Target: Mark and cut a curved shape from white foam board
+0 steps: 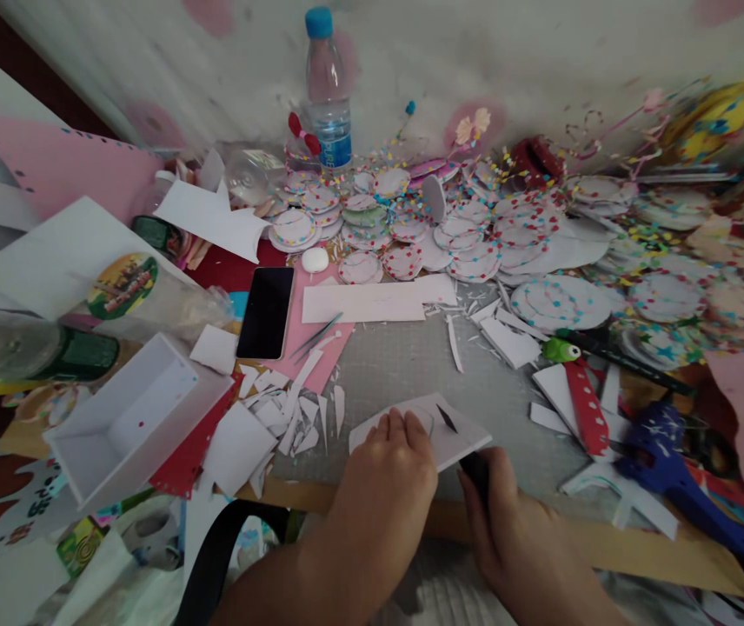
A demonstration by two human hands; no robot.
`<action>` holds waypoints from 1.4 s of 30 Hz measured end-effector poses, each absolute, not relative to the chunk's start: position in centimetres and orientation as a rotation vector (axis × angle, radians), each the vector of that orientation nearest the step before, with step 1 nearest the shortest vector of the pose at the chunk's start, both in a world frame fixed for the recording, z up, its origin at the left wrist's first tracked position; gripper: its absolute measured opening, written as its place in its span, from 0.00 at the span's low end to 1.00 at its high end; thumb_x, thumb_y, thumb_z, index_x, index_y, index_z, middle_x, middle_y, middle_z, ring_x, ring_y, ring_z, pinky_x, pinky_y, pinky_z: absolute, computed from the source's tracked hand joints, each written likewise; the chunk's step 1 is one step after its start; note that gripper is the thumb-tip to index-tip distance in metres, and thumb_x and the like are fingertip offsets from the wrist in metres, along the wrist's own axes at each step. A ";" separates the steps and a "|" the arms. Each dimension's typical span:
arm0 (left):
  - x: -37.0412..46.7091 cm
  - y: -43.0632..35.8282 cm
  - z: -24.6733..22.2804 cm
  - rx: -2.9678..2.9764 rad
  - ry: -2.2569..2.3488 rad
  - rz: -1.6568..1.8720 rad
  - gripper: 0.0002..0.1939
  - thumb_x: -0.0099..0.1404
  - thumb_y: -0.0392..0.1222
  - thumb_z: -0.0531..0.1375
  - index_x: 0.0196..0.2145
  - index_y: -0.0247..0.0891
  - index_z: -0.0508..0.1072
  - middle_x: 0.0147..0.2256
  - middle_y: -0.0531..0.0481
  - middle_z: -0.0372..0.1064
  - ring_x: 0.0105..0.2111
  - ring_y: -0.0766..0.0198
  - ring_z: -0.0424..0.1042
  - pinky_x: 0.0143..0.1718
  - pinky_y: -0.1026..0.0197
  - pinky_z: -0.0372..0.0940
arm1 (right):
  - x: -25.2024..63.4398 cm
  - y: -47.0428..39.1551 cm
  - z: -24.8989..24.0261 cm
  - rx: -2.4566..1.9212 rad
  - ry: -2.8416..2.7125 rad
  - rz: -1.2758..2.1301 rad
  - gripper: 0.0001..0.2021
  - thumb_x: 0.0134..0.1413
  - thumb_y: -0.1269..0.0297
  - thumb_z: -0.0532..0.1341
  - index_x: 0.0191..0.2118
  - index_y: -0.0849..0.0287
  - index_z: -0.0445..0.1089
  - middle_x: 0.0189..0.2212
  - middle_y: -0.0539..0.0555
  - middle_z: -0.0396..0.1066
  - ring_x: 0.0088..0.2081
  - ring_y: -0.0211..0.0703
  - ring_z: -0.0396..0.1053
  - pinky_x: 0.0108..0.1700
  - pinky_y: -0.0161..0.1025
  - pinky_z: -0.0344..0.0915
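A white board piece [421,413] with a curved pencil line lies near the table's front edge. My left hand [398,461] rests flat on its left part, fingers together and stretched out. My right hand [499,509], at the board's right corner, is wrapped round the black handle of a knife [474,474]. A dark, pointed blade shape [447,418] shows over the board; its link to the handle cannot be made out.
White scraps [287,417], a phone [266,313], tweezers [318,336] and a white box [134,417] lie left. Decorated discs [515,235] and a water bottle [329,104] stand behind. A blue glue gun [672,469] lies right, beside a red-handled tool [586,409].
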State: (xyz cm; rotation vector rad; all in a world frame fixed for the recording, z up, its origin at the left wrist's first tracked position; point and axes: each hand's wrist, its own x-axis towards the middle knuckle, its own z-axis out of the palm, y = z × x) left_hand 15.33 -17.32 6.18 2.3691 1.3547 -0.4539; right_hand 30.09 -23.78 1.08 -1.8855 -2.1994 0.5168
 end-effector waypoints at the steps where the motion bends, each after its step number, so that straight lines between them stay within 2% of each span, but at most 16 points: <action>1: 15.3 -17.4 6.0 2.386 1.359 -0.440 0.26 0.59 0.19 0.49 0.55 0.20 0.66 0.52 0.28 0.67 0.51 0.51 0.71 0.47 0.57 0.71 | 30.1 -23.7 1.0 -1.890 -2.212 0.507 0.07 0.65 0.65 0.43 0.40 0.58 0.55 0.12 0.48 0.69 0.10 0.46 0.68 0.12 0.31 0.47; 10: 15.3 -17.4 5.7 2.417 1.376 -0.424 0.25 0.59 0.20 0.49 0.54 0.21 0.67 0.51 0.29 0.68 0.50 0.53 0.72 0.46 0.59 0.71 | 29.9 -23.5 0.4 -1.894 -2.249 0.437 0.04 0.63 0.68 0.45 0.39 0.57 0.54 0.12 0.48 0.69 0.10 0.47 0.68 0.13 0.32 0.44; 19: 15.5 -17.3 5.6 2.399 1.345 -0.462 0.25 0.59 0.20 0.49 0.54 0.19 0.66 0.52 0.27 0.66 0.52 0.51 0.70 0.47 0.57 0.70 | 29.8 -23.4 -0.4 -1.917 -2.298 0.385 0.05 0.62 0.69 0.43 0.39 0.59 0.54 0.12 0.50 0.69 0.10 0.48 0.68 0.13 0.33 0.44; 27: 15.6 -17.3 5.8 2.369 1.341 -0.483 0.25 0.60 0.20 0.48 0.54 0.18 0.66 0.52 0.26 0.66 0.52 0.50 0.69 0.48 0.57 0.70 | 29.8 -23.2 -0.7 -1.961 -2.270 0.468 0.06 0.62 0.69 0.44 0.41 0.60 0.55 0.15 0.53 0.72 0.13 0.50 0.71 0.14 0.35 0.47; 42: 15.3 -17.3 6.2 2.307 1.350 -0.489 0.29 0.58 0.19 0.47 0.57 0.20 0.64 0.54 0.28 0.65 0.53 0.52 0.69 0.48 0.57 0.70 | 29.8 -22.8 -0.4 -1.887 -2.252 0.540 0.06 0.62 0.69 0.45 0.41 0.60 0.56 0.13 0.51 0.71 0.12 0.49 0.69 0.13 0.36 0.47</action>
